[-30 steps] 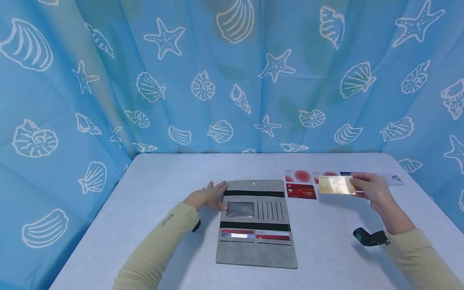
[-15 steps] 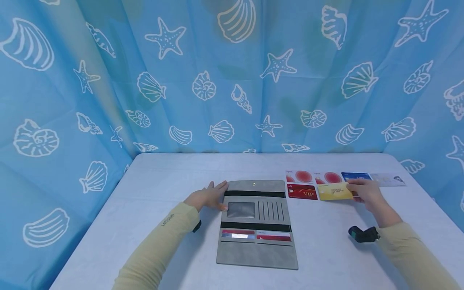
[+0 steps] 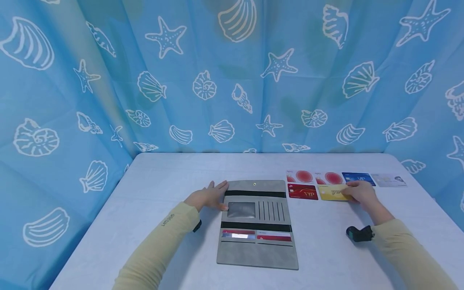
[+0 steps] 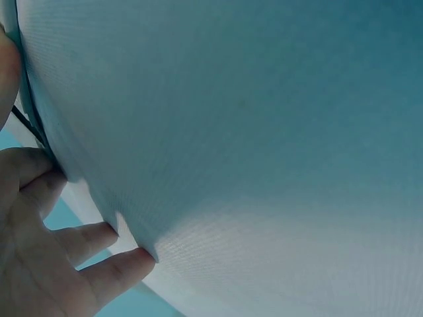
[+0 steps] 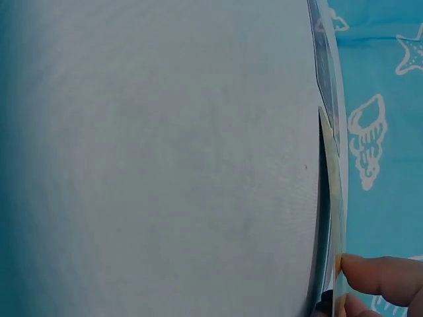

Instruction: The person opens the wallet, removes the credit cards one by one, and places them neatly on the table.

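A grey wallet lies unfolded flat on the table, with cards tucked in its lower slots. My left hand rests at its upper left edge, fingers extended; in the left wrist view those fingertips touch the white cloth. To the right, my right hand pinches the right end of a gold card. Seen from the right wrist, thumb and fingers hold that card near its edge, slightly tilted off the table. A red VIP card lies flat just left of it.
Behind the gold card runs a row of cards: two with red circles, a blue one and a pale silver one. White cloth covers the table. A blue shell-print curtain hangs around the back and sides.
The gold card has come down from above the table to beside the red VIP card, my right hand moving with it. The blue card is now uncovered. My left hand and the wallet stay put.
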